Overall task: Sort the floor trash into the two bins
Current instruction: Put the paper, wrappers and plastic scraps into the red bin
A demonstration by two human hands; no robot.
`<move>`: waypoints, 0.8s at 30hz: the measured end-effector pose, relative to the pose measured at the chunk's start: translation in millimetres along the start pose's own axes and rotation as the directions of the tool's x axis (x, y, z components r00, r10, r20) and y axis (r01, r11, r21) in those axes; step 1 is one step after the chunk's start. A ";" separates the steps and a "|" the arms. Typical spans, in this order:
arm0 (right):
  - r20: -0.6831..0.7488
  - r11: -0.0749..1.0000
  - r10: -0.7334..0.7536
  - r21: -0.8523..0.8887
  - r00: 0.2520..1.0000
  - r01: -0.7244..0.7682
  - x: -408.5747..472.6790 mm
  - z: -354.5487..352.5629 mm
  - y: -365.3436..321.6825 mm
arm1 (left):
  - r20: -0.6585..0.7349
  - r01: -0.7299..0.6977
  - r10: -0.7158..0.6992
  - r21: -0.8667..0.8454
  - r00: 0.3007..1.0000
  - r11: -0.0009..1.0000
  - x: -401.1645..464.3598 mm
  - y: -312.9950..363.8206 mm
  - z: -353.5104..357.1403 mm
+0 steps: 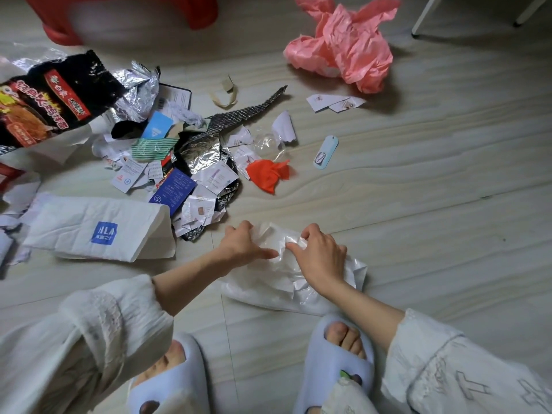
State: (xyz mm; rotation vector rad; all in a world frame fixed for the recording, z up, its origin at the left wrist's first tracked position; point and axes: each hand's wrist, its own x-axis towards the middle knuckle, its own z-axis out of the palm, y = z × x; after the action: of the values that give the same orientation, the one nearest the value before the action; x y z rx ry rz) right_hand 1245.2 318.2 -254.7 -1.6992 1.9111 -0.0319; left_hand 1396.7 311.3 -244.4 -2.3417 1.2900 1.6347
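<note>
Both hands pinch one crumpled clear plastic bag [286, 273] lying on the floor just ahead of the slippers: the left hand [243, 245] grips its far edge, the right hand [318, 258] bunches the film beside it. It looks weightless, limp and slick (best gathered into a wad). Beyond lie foil wrappers [206, 153], paper scraps [131, 171] and a pink bag [343, 46].

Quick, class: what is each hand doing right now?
Left hand: grips the clear plastic wrapper.
Right hand: pinches the same wrapper.
</note>
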 end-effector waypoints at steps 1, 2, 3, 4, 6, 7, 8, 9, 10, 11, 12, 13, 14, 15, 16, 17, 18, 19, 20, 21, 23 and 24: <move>0.036 0.996 0.062 0.062 0.997 -0.065 1.1 -0.1 -2.9 | 0.014 0.026 -0.024 -0.091 1.000 0.996 -0.3 -1.3 1.6; 0.079 0.980 0.129 0.144 0.989 -0.139 2.8 -0.7 -6.1 | 0.021 0.046 -0.044 -0.144 0.999 0.988 -1.6 -1.7 2.8; 0.129 0.950 0.191 0.224 0.973 -0.217 4.5 -0.3 -8.3 | 0.014 0.052 -0.051 -0.171 0.999 0.984 -2.8 -2.2 4.6; 0.184 0.918 0.229 0.286 0.956 -0.275 6.3 0.4 -10.0 | -0.003 0.041 -0.042 -0.190 0.999 0.981 -2.8 -2.6 6.3; 0.269 0.871 0.244 0.362 0.932 -0.332 9.5 4.2 -12.2 | -0.049 0.011 -0.021 -0.205 0.999 0.979 -3.2 -1.1 6.5; 0.309 0.849 0.232 0.398 0.922 -0.347 10.5 5.6 -13.6 | -0.072 -0.008 -0.005 -0.175 0.997 0.985 -1.6 -1.0 4.7; 0.348 0.816 0.206 0.454 0.914 -0.357 10.9 5.9 -14.8 | -0.102 -0.018 0.008 -0.103 0.995 0.995 0.5 -1.0 1.8; 0.388 0.783 0.160 0.510 0.908 -0.356 10.8 5.5 -16.7 | -0.144 -0.012 0.012 -0.002 0.990 1.000 0.9 0.3 -2.5; 0.420 0.766 0.099 0.547 0.902 -0.338 9.3 3.8 -19.1 | -0.199 -0.002 0.022 0.102 0.980 0.995 0.2 1.1 -7.4; 0.420 0.788 0.026 0.549 0.907 -0.277 8.1 3.0 -20.8 | -0.253 -0.001 0.049 0.188 0.966 0.982 -1.9 1.6 -12.1; 0.385 0.865 -0.054 0.480 0.921 -0.150 7.5 2.5 -22.0 | -0.301 -0.016 0.095 0.254 0.949 0.967 -4.1 0.9 -15.3; 0.333 0.949 -0.129 0.314 0.934 0.019 7.4 3.3 -22.4 | -0.345 -0.050 0.163 0.314 0.924 0.948 -7.4 0.9 -17.6; 0.291 0.978 -0.199 0.121 0.936 0.171 5.9 2.1 -24.2 | -0.377 -0.096 0.251 0.383 0.892 0.919 -8.4 -1.3 -17.9; 0.270 0.969 -0.236 -0.003 0.934 0.245 5.0 1.8 -26.1 | -0.400 -0.149 0.352 0.457 0.846 0.877 -9.9 -2.6 -18.3; 0.284 0.973 -0.213 -0.023 0.935 0.229 5.4 1.6 -27.5 | -0.412 -0.206 0.460 0.527 0.787 0.825 -10.4 -4.0 -17.9; 0.328 0.989 -0.149 0.068 0.933 0.135 7.2 1.0 -29.0 | -0.390 -0.256 0.557 0.601 0.733 0.757 -10.1 -5.9 -17.2; 0.392 0.970 -0.079 0.243 0.916 -0.020 9.4 -0.6 -30.5 | -0.353 -0.287 0.636 0.672 0.686 0.682 -11.1 -6.9 -16.5; 0.490 0.874 -0.023 0.434 0.872 -0.220 11.0 -3.4 -32.0 | -0.295 -0.299 0.689 0.738 0.662 0.604 -12.7 -8.0 -14.1; 0.590 0.704 0.004 0.571 0.807 -0.421 11.6 -7.1 -32.7 | -0.232 -0.304 0.716 0.789 0.658 0.535 -15.0 -10.4 -9.6; 0.666 0.501 0.015 0.641 0.746 -0.582 11.9 -10.6 -31.1 | -0.169 -0.316 0.731 0.821 0.661 0.476 -18.8 -14.4 -2.3; 0.703 0.245 0.059 0.678 0.708 -0.693 12.5 -14.5 -23.0 | -0.012 -0.389 0.668 0.805 0.744 0.447 -29.7 -22.1 19.0; 0.668 0.276 0.115 0.690 0.736 -0.669 13.4 -12.6 -17.6 | 0.063 -0.411 0.594 0.780 0.802 0.472 -35.3 -25.7 30.1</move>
State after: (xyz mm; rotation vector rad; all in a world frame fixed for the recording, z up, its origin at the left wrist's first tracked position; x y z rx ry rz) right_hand 1255.4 298.1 -242.8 -0.3124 1.3694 -0.3516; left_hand 1385.1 362.9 -241.4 -1.6657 2.3122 0.5573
